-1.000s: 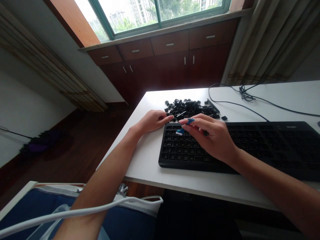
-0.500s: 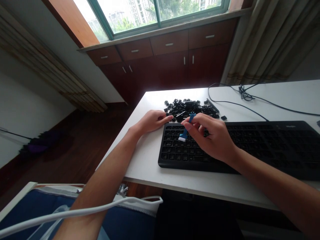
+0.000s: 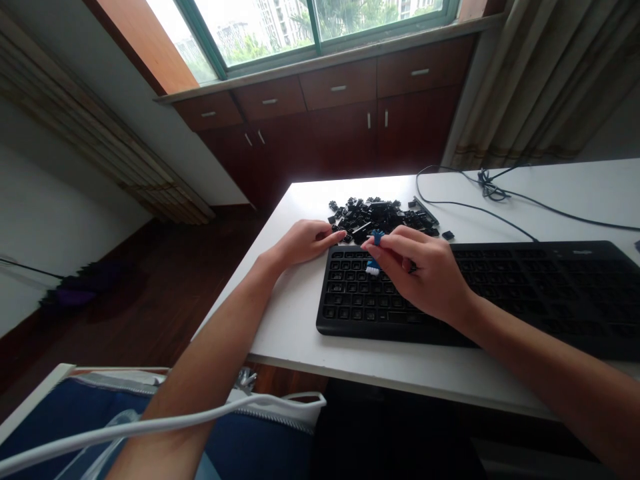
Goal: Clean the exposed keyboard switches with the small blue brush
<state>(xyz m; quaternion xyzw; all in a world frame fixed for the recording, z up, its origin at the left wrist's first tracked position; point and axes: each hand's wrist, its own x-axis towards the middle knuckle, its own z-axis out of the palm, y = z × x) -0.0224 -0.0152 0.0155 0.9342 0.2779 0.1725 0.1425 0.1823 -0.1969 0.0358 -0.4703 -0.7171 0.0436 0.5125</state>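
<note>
A black keyboard [image 3: 500,293] lies on the white table [image 3: 300,333]; its keycaps are off. My right hand [image 3: 425,273] pinches a small blue brush [image 3: 374,253] with white bristles, held over the keyboard's upper left rows. My left hand [image 3: 303,243] rests curled on the table, its fingertips against the keyboard's top left corner. A heap of loose black keycaps [image 3: 380,217] lies just behind both hands.
A black cable [image 3: 480,207] loops across the table behind the keyboard. The table's left edge drops to a wooden floor. Brown cabinets [image 3: 340,127] stand under the window. A white cord [image 3: 165,423] and a blue bag [image 3: 250,453] lie by my lap.
My right hand has swung the brush, so its bristles shifted right and up over the keys. The left hand has stayed put.
</note>
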